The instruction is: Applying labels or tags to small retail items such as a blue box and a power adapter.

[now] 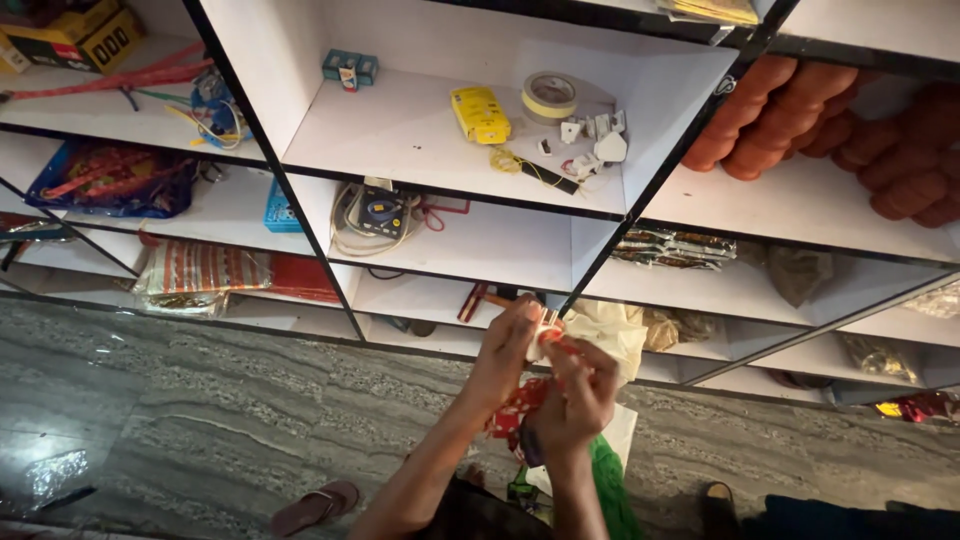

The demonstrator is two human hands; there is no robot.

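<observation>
I see both hands raised in front of the white shelf unit [480,240]. My left hand [505,350] has its grip clamped on a small white-and-red object [548,334], too small to make out clearly; my right hand [578,392] has its fingers pinched on the red part of that same object from below. It sits between the two hands, level with the lower shelves. On a shelf above lie a glossy yellow box [480,114], a round roll of pale tape [549,97] and small white plastic pieces [595,135]. Ribbed orange rolls [760,115] fill the right compartment. A brown sandal [317,505] rests on the grey veined stone floor [200,420].
</observation>
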